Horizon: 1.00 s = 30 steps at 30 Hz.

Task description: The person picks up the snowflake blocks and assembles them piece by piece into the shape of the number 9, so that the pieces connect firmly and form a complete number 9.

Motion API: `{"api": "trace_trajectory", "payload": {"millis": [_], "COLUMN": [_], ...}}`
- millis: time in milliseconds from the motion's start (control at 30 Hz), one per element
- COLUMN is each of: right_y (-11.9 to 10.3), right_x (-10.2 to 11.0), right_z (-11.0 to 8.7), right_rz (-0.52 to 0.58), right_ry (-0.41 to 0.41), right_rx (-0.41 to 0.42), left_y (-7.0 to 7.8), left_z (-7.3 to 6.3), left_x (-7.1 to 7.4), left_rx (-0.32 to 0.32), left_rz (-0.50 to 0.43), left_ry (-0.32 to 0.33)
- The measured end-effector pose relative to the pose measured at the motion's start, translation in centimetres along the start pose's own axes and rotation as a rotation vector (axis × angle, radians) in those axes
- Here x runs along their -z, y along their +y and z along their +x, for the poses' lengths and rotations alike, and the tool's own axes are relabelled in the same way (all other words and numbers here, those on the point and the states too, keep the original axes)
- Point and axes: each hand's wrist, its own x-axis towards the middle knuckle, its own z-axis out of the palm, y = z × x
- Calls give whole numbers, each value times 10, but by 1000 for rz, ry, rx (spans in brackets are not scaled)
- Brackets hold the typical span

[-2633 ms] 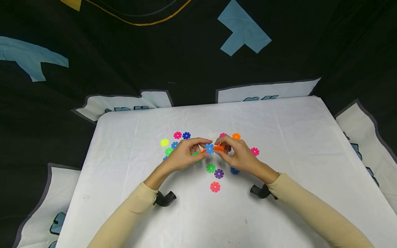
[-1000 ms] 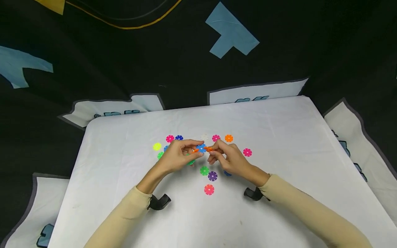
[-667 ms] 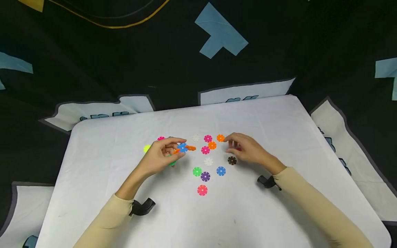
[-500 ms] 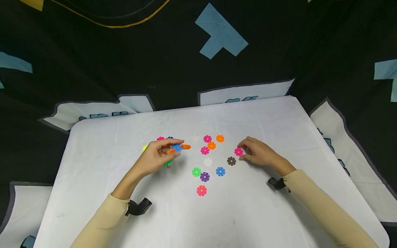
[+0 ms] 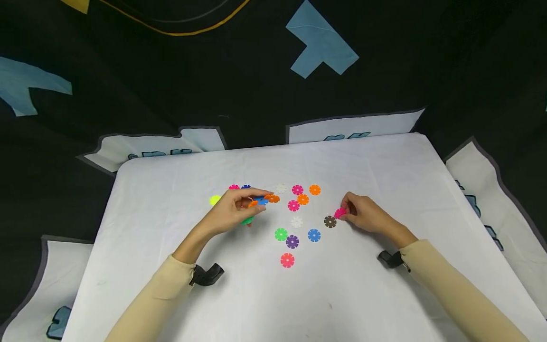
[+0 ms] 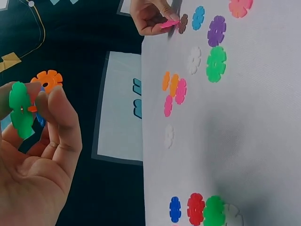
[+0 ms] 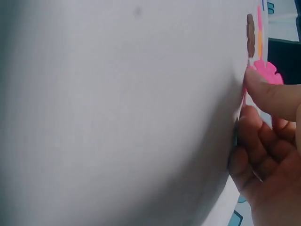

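In the head view my left hand [image 5: 226, 214] pinches a small chain of notched plastic snowflake discs above the table. The chain has a blue disc [image 5: 261, 201], an orange disc [image 5: 272, 198] at its outer end, another orange one partly behind the fingers, and a green disc [image 6: 21, 110], plain in the left wrist view. Farther right, my right hand [image 5: 368, 216] pinches a pink snowflake disc [image 5: 340, 213] between thumb and fingers, low over the tabletop. That pink disc stands tilted in the right wrist view, close beside a brown disc [image 5: 330, 222].
Loose discs lie on the white table [image 5: 342, 294]: a green [image 5: 280, 234], a purple [image 5: 292, 242], a blue [image 5: 314, 235] and a coral one [image 5: 287, 260] nearer me. Pink, orange and white ones lie behind them. Several more sit partly hidden behind the left hand.
Both hands were together at the chain. The right hand let go of the orange disc there, moved right, and now pinches and tilts up the pink disc. The left hand kept the chain.
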Motion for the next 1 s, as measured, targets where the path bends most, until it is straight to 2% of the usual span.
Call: {"api": "trace_trajectory", "payload": {"millis": [200, 333, 433, 533, 700, 833, 1000], "right_y": [-2, -25, -55, -81, -103, -102, -96], "right_x": [-1, 1, 1, 0, -5, -6, -1], "right_z": [10, 21, 30, 36, 44, 41, 36], "right_rz": [138, 412, 652, 785, 863, 923, 1000], "right_ry": [0, -54, -108, -155, -225, -226, -208], "right_rx": [99, 140, 168, 168, 128, 89, 84], "left_y": [1, -1, -2, -3, -6, -6, -5], "left_z": [-2, -3, -2, 2, 10, 18, 28], "left_x": [0, -1, -3, -8, -19, -23, -26], "left_rx": [10, 1, -1, -6, -34, -57, -85], "left_rz": [-16, 3, 11, 25, 53, 39, 44], "left_ry": [25, 35, 45, 34, 26, 13, -23]}}
